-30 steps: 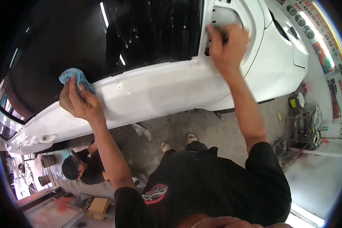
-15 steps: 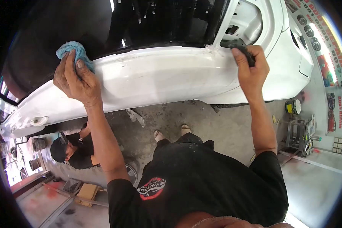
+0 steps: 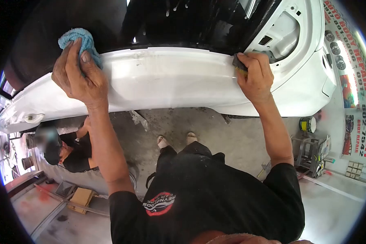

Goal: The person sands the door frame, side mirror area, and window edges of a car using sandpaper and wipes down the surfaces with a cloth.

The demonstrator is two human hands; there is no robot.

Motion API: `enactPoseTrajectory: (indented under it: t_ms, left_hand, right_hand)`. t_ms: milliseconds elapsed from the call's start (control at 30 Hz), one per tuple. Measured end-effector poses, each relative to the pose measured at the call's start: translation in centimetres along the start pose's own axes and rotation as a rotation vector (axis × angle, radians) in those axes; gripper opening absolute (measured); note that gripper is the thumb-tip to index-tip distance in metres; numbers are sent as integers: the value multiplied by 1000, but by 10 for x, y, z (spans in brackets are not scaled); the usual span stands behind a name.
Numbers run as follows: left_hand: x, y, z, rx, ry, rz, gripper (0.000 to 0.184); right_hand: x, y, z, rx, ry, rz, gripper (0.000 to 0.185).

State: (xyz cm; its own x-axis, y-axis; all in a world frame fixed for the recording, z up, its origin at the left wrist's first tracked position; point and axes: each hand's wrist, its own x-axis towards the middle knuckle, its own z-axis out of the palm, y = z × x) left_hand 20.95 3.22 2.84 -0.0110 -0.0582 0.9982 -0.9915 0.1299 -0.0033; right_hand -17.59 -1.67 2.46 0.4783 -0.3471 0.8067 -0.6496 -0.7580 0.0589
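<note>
Door (image 3: 171, 83) beneath curled right hand (image 3: 255, 76)

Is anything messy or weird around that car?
Yes: a ragged scrap lies on the floor beside the white car, like dropped litter. Pale drips dot its dark window too, as if something splashed there.

Right of the right fingers (image 3: 253, 68), a lettered banner (image 3: 360, 77), bucket (image 3: 306, 125) and metal stand (image 3: 311, 151) noted; below the left fingers (image 3: 72, 63), a co-worker (image 3: 75, 156) is seen.
</note>
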Motion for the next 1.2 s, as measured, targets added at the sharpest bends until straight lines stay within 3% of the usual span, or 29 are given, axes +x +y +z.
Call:
enactPoseTrajectory:
  t_ms: [67,100,167,200,300,433,667,867,1200]
  left_hand:
    - [-3,1,2,12,12,-9,20]
    - [-2,0,3,6,17,-1,20]
    - [-4,-2,4,-2,27,12,20]
    - [-4,-3,4,-16,35,18,19]
    - [-8,-10,7,-43,56,46,19]
    - [-13,-23,12,-22,60,78,20]
    - [-18,-23,9,-13,0,39,22]
    - [-20,-20,8,4,-8,7,21]
    - [-19,-21,9,11,35,36,21]
  right_hand:
    - [-2,0,-5,-33,34,34,36]
    - [-2,-2,-13,37,86,243,24]
    - [-3,-5,-29,547,165,812,16]
    - [-5,-2,-37,691,101,1000,17]
    - [-7,-11,-50,621,-213,1034,19]
    - [-12,-25,-44,157,-244,419,26]
    - [2,-9,-24,-35,-151,-115,25]
    - [12,0,-17,-110,-256,-148,23]
    - [10,-6,-9,-63,-154,-32,25]
